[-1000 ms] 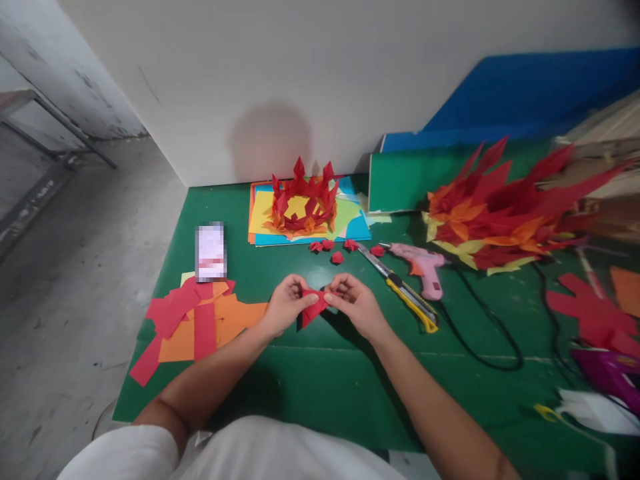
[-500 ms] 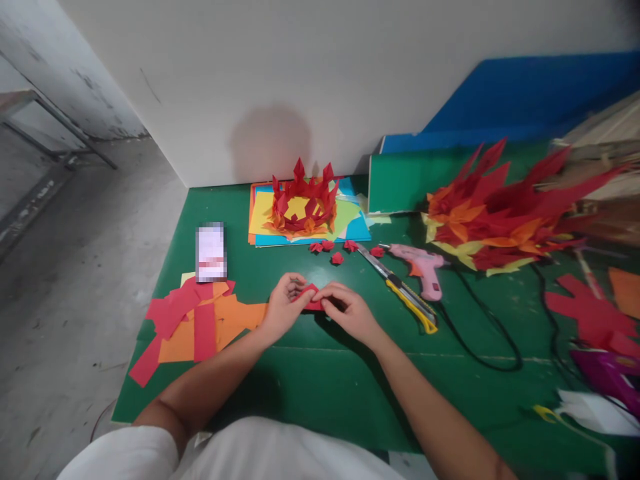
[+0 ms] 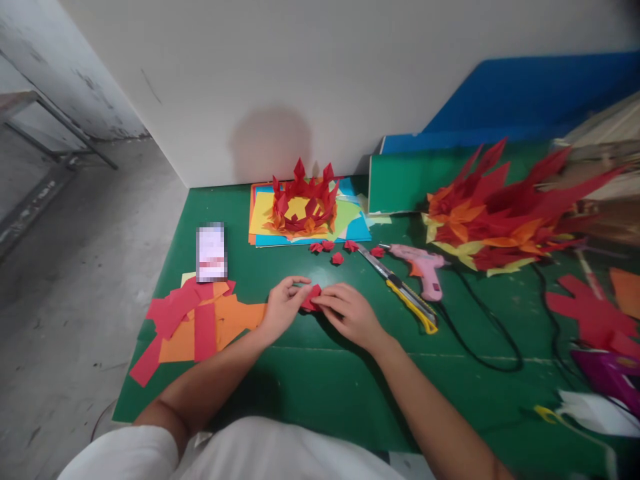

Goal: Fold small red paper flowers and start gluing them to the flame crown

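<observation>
A small red folded paper piece lies between my two hands on the green table. My left hand pinches its left side with curled fingers. My right hand presses on its right side, fingers bent over it. Much of the piece is hidden under my fingers. Several small red folded bits lie just beyond my hands.
A red and orange paper crown sits on coloured sheets. Red and orange strips lie at left by a phone. A yellow utility knife, pink glue gun with black cord, and a large paper flame are at right.
The red piece was held up above the table a second ago; my hands have lowered it to the table and folded it smaller, with the right hand shifting left over it.
</observation>
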